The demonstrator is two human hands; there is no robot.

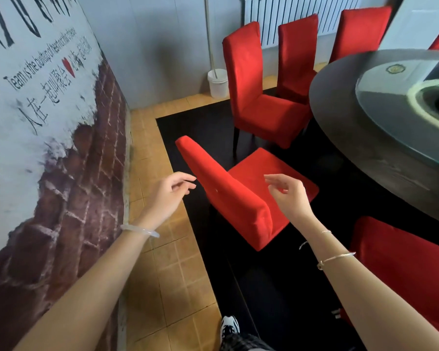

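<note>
A red fabric-covered chair (235,196) stands just in front of me on the black floor, its back toward me and its seat facing the round table. My left hand (169,192) hovers at the left edge of the chair back, fingers loosely curled, holding nothing. On the other side my right hand (289,196) hangs above the chair back's right end, fingers relaxed and empty. Neither hand plainly touches the chair.
A large dark round table (380,158) with a glass turntable (401,110) fills the right. More red chairs (259,102) ring it, one (403,262) at my lower right. A printed wall (48,122) runs along the left. A white bucket (217,83) with a pole stands in the corner.
</note>
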